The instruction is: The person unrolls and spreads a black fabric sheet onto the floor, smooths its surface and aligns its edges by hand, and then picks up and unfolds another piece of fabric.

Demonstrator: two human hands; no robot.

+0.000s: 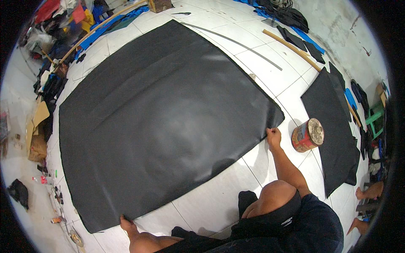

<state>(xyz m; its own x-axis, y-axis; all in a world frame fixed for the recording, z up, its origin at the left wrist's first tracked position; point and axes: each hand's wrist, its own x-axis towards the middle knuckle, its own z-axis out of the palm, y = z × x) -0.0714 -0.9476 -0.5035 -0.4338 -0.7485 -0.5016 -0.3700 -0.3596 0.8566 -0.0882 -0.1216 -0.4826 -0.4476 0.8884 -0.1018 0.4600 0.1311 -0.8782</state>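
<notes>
A large black sheet, smooth like synthetic leather (164, 122), lies spread over the floor in front of me. My left hand (129, 227) is closed on its near edge, close to the near left corner. Farther right, my right hand (274, 137) pinches the same edge near the right corner, where the sheet bends up slightly. Both hands' fingertips are partly hidden by the sheet. Just right of my right hand stands a rusty round can (307, 135) with a stained, crusted lid.
Black cut pieces (333, 126) lie beyond the can. A thin grey strip (240, 44), a wooden stick (291, 48) and scissors (181, 13) rest on the white tiles (215, 213). Piled scraps (50, 38) line the left wall. Another person's foot (357, 226) shows at lower right, below a green stool (374, 119).
</notes>
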